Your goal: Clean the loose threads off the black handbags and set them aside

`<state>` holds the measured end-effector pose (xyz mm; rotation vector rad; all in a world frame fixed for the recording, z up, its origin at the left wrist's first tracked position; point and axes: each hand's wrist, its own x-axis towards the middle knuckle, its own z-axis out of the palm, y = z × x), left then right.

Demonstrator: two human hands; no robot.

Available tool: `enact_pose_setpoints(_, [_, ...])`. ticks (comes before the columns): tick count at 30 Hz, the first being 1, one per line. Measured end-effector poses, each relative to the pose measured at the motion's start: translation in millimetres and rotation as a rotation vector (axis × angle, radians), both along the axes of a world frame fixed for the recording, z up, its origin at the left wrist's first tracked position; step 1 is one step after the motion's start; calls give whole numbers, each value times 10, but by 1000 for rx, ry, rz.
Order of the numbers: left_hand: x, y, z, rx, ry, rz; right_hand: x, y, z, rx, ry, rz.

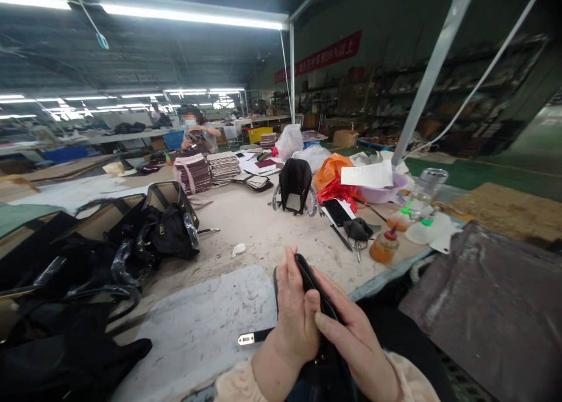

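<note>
A black leather handbag (326,361) stands on edge close to my body, pressed between my two palms. My left hand (295,314) lies along its left side, fingers straight and together. Against the other side is my right hand (355,326), its thumb touching near the base of the left thumb. A black strap with a gold metal plate (246,339) sticks out to the left below my left hand. Much of the bag is hidden by my hands. Beneath it is a stained whitish sheet (202,326) on the worktable (237,220).
Several black bags (171,226) crowd the left side. Another black bag (295,182) stands upright ahead. A phone (337,212), an awl-like tool (341,237) and a glue bottle (384,247) lie to the right. Stacked panels (223,169) and a person (199,134) are farther back.
</note>
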<state>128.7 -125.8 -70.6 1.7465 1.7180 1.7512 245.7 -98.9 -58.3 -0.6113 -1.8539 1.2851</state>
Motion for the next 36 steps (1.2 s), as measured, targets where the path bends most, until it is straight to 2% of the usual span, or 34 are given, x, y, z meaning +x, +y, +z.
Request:
enact_pose_setpoints(9, [-76,-20,34,-1,48,-9,8,36,53,21,-9,3])
enact_pose_setpoints(17, [-122,22,72,-22,152,0,37,110,176,205,-69,-3])
enact_pose_setpoints(22, [-172,81,137,-23,184,-45,117,204,246,227,-121,-26])
enact_pose_setpoints(25, [-246,168,227,-67,48,-166,165,243,261,219,-138,-28])
enact_pose_setpoints(28, [-335,275,335,-161,-224,-348,206,279,281,204,-136,0])
enact_pose_setpoints(31, [-389,362,426,-214,-433,-457,232,311,300,169,-116,8])
enact_pose_setpoints(36, [-400,442,505,-208,-459,-527,239,343,328,96,-104,30])
